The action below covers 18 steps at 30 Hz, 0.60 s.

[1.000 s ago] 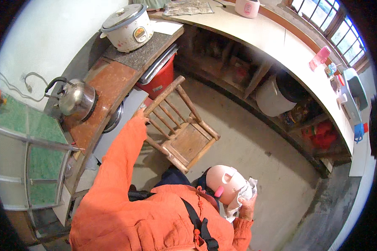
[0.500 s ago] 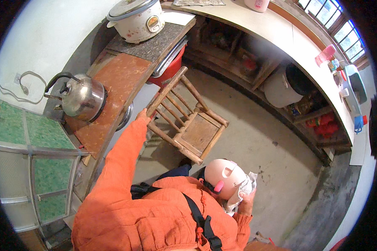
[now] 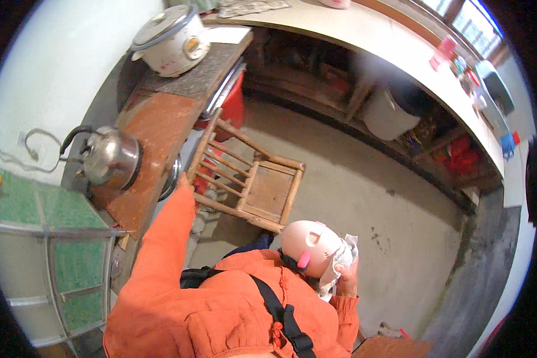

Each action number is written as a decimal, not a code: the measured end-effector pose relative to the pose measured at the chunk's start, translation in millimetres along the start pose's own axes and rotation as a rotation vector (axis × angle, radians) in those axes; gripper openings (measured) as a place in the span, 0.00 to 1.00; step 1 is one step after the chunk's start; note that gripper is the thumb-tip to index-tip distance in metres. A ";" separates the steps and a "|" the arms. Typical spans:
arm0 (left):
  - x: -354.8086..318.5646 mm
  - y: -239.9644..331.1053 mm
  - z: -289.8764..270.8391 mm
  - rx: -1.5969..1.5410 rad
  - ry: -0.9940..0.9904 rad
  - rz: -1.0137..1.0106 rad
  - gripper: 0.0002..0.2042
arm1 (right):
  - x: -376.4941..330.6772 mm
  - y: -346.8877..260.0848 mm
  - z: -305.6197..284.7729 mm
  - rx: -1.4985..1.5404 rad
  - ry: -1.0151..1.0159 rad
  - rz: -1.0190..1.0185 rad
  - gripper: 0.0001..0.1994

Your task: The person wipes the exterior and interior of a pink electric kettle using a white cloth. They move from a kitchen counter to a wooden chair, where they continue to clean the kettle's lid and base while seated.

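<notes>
My left hand (image 3: 184,178) reaches out of a long orange sleeve to the back rail of a small wooden chair (image 3: 267,190) that stands on the concrete floor next to a brown counter (image 3: 156,132). Only its tip shows past the cuff, so the grip is hidden. My right hand (image 3: 347,279) is held close to my chest. It clutches a crumpled white cloth (image 3: 343,255) against a pale pink rounded plastic object (image 3: 309,243) with a pink tab.
A steel kettle (image 3: 110,157) and a white rice cooker (image 3: 170,39) sit on the counter at left. A green-tiled cabinet (image 3: 71,262) is below left. A white bucket (image 3: 386,117) and red containers stand under the long white worktop (image 3: 400,49).
The view has dropped closer to the chair and counter. My left arm stays stretched to the chair back, and my right hand keeps the cloth on the pink object.
</notes>
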<state>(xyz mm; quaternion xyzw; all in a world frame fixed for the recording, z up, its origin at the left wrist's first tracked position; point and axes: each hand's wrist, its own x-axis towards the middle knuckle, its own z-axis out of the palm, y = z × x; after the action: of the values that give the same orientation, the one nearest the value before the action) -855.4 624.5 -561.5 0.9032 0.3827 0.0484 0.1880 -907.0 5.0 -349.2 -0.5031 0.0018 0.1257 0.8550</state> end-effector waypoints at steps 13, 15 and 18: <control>-27.6 202.3 78.5 -0.221 -0.559 0.788 0.23 | -3.2 105.9 -82.9 0.337 0.150 -0.115 0.38; -79.5 219.2 106.8 -0.042 -0.814 0.875 0.24 | -9.4 115.6 -85.7 0.415 0.217 -0.125 0.37; -123.6 251.3 140.7 0.180 -1.167 1.136 0.24 | -6.1 115.6 -67.9 0.424 0.396 -0.174 0.36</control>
<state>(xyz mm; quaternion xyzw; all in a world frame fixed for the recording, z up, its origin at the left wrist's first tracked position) -740.6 334.3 -590.0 0.8508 -0.2900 -0.3726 0.2305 -929.5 -1.4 -481.3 -0.3265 0.1514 -0.0518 0.9315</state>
